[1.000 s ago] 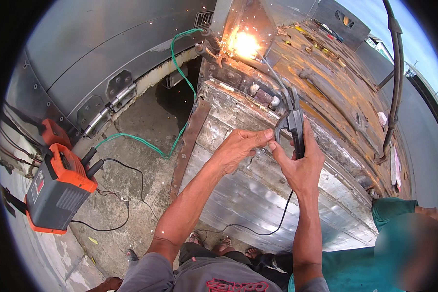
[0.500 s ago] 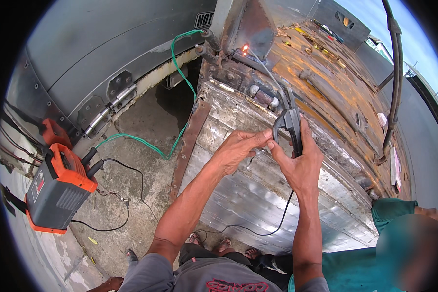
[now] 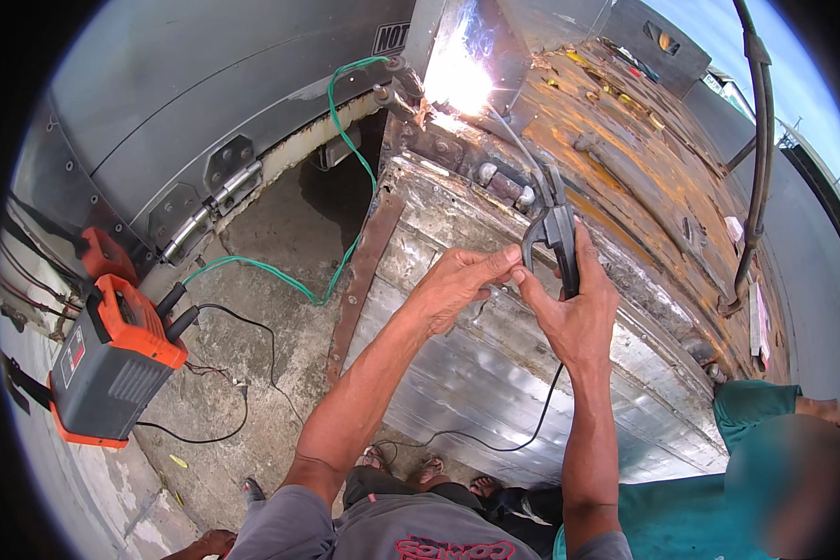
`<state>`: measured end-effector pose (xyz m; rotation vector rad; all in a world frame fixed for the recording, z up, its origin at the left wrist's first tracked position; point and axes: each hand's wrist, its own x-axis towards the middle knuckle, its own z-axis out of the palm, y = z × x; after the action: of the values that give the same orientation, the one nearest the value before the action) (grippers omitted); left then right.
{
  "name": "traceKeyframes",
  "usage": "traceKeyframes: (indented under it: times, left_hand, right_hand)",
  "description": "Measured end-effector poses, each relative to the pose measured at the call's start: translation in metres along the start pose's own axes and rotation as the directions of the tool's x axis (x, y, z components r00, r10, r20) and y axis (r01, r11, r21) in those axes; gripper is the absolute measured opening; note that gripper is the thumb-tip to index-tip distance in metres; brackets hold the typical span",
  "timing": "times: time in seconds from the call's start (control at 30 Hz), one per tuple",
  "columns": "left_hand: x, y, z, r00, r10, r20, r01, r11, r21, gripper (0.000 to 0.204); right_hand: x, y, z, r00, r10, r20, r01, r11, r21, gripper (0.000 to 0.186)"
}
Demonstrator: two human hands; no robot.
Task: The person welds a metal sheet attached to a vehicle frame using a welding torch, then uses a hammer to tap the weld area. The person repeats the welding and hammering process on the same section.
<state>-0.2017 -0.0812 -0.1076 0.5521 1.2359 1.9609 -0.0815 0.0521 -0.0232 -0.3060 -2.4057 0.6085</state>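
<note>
"How far along is the weld?"
"Under way, I judge: the rod [image 3: 517, 138] slants far and left from the holder [image 3: 558, 233] to a flare [image 3: 459, 82] at the upright plate's [image 3: 511, 58] foot. Glare hides the seam, so what's done or left I can't tell."
"And the hands?"
"The right hand [image 3: 581, 313] wraps the holder; the left hand [image 3: 453, 285] has its fingertips close by the right thumb. Pinching anything? Can't tell."
"Any change?"
"Half a second ago, just a small red glow; now white-blue glare. The hands sit much the same."
</note>
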Motion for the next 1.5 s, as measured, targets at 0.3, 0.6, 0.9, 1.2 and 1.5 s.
traceKeyframes:
  times: [0.3, 0.6, 0.9, 1.2, 1.5]
  left_hand:
    - [0.0015, -0.0003, -0.0028, 1.0, -0.023, 0.002, 0.023, 1.0, -0.016, 0.067]
    - [-0.0017, 0.0018, 0.0, 1.0, -0.023, 0.009, 0.023, 1.0, 0.003, 0.076]
    - [-0.0005, 0.0017, -0.0007, 1.0, -0.025, 0.016, 0.025, 1.0, 0.013, 0.075]
    - [-0.0017, 0.0062, 0.0016, 0.999, -0.037, 0.009, 0.037, 0.999, 0.009, 0.061]
    - [0.0012, 0.0006, -0.0004, 1.0, -0.021, -0.011, 0.02, 1.0, -0.021, 0.066]
  right_hand:
    - [0.0004, -0.0052, -0.0005, 1.0, 0.029, 0.011, -0.029, 0.999, 0.02, 0.092]
    - [-0.0029, -0.002, 0.0009, 0.999, -0.016, -0.04, 0.017, 0.999, 0.031, 0.093]
    - [-0.003, -0.0026, 0.0013, 0.999, -0.023, -0.029, 0.023, 1.0, 0.011, 0.089]
    - [-0.0006, -0.0039, 0.0016, 1.0, -0.007, -0.022, 0.007, 1.0, 0.01, 0.089]
    - [-0.001, -0.0071, 0.0008, 1.0, 0.016, -0.008, -0.016, 1.0, 0.008, 0.088]
